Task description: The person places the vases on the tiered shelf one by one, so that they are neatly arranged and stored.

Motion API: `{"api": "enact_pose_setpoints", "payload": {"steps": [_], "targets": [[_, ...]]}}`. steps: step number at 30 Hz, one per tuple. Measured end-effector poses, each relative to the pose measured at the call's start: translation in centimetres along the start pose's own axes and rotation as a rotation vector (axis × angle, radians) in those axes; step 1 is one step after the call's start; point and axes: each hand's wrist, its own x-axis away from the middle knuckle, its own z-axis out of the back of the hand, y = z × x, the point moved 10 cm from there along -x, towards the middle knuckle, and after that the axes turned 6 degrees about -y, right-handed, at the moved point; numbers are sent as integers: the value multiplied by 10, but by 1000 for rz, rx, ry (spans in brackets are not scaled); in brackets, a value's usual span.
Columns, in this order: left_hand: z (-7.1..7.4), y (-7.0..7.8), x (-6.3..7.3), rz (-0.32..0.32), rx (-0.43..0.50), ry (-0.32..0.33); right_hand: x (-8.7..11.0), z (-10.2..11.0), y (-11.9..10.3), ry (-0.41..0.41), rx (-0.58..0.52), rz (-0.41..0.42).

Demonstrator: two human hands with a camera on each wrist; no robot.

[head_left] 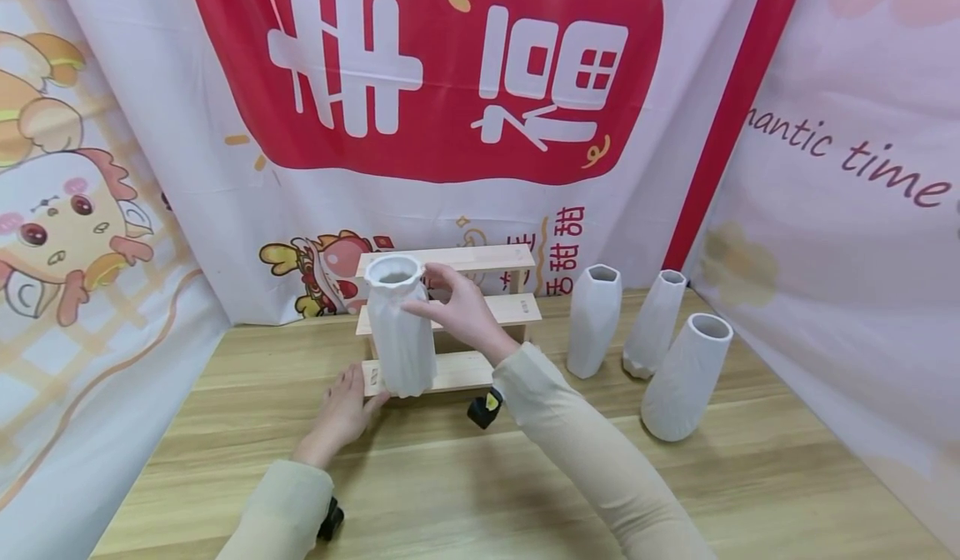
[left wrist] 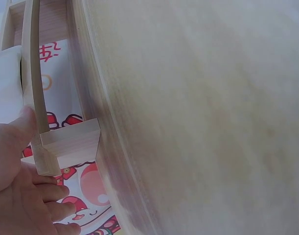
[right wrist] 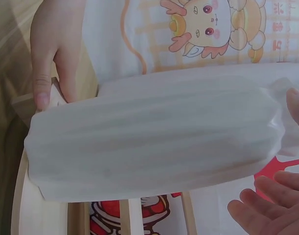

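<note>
A white ribbed vase [head_left: 405, 343] with a wavy rim stands upright at the front of the lowest board of a three-tier wooden display rack [head_left: 463, 370]. My right hand [head_left: 468, 314] is around its upper part, thumb across the front and index finger beside the rim. In the right wrist view the fingers [right wrist: 259, 203] are spread, with a gap between their tips and the vase. My left hand [head_left: 341, 406] grips the left end of that board; the left wrist view has the thumb [left wrist: 26, 122] on one side and fingers on the other.
To the right on the wooden table [head_left: 480, 477] stand a faceted white vase [head_left: 592, 322], a slim white vase [head_left: 654, 327] and a smooth tapered vase [head_left: 686, 381]. Printed cloth [head_left: 630, 210] hangs behind the rack and along both sides.
</note>
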Motion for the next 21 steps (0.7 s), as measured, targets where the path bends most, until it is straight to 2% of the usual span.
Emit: {"api": "enact_pose_setpoints", "payload": {"steps": [7,21], "targets": [[0,1,2,-15,-2,12,7,12,8,8,18,-35],[1,2,2,-8,8,5,24,40,6,57,13,13]]}}
